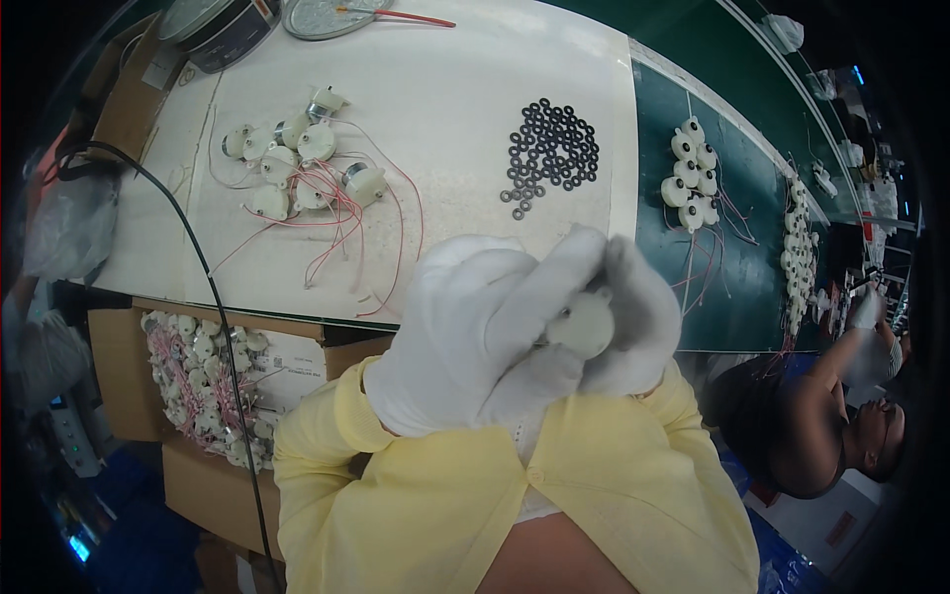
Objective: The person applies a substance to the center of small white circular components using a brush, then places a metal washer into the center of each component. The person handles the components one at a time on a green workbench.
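Both my hands wear white gloves and meet in front of my chest, at the near edge of the white worktable (455,148). My left hand (475,322) is closed round a small geared motor (584,327) with a round, cream-white housing. My right hand (641,322) is slightly blurred and curls round the motor's right side; its fingertips are partly hidden. Beyond my left hand lies a cluster of similar motors (279,164) with thin red wires. Farther off, to the right of that cluster, small black rings (554,144) are spread in a patch.
On the green surface at right lie several motors fitted with dark rings (683,173) and a long row of motors (798,257). A cardboard box (124,371) full of wired motors stands at lower left, with a black cable (220,307) crossing it. A co-worker (792,426) sits at right.
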Demonstrator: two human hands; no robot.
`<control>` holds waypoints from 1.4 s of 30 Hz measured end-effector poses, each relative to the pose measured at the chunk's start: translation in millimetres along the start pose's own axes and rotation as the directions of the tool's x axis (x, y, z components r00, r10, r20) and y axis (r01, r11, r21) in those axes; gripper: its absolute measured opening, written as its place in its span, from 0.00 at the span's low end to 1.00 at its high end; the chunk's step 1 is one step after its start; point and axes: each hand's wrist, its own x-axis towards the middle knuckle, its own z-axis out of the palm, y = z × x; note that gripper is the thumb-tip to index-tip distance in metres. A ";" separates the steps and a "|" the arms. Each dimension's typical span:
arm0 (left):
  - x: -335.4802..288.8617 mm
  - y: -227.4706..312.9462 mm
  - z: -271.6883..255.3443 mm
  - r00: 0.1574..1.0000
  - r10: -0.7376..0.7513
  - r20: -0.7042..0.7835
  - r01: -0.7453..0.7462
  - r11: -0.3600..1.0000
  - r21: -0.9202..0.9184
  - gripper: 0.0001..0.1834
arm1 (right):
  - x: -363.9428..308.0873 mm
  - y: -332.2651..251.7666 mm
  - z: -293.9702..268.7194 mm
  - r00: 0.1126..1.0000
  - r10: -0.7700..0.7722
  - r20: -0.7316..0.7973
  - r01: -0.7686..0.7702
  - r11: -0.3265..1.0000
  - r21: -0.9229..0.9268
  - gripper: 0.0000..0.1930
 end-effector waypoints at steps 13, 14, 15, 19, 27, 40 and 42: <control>-10.0 -60.1 -55.7 0.987 0.056 -0.150 0.110 0.449 0.887 0.12 | -9.5 -9.4 -52.7 0.934 0.351 -0.062 -0.153 0.552 0.819 0.36; -11.9 -58.5 -53.2 0.987 0.033 -0.154 0.120 0.472 0.873 0.12 | -10.1 -11.5 -58.2 0.910 0.406 -0.084 -0.213 0.632 0.745 0.36; -13.2 -56.4 -48.7 0.987 0.010 -0.158 0.132 0.495 0.859 0.12 | -11.2 -13.8 -63.6 0.881 0.461 -0.107 -0.283 0.693 0.663 0.36; -14.7 -48.8 -37.5 0.996 -0.004 -0.089 0.073 0.612 0.787 0.14 | -0.2 -25.3 -61.3 0.806 0.517 -0.289 -0.586 0.767 -0.261 0.35; -20.9 -49.0 -12.9 0.994 -0.034 -0.103 0.097 0.701 0.706 0.18 | 25.4 -7.9 -44.2 0.927 0.366 0.076 -0.031 0.278 -0.960 0.22; -26.6 -51.9 -13.0 0.982 -0.132 -0.137 0.189 0.753 0.630 0.20 | 37.1 -2.3 -42.6 0.652 0.684 -0.326 -0.738 0.672 -0.065 0.17; -27.8 -53.5 -13.3 0.982 -0.112 -0.154 0.185 0.760 0.624 0.20 | 39.8 -3.0 -43.2 0.638 0.700 -0.321 -0.747 0.664 -0.038 0.17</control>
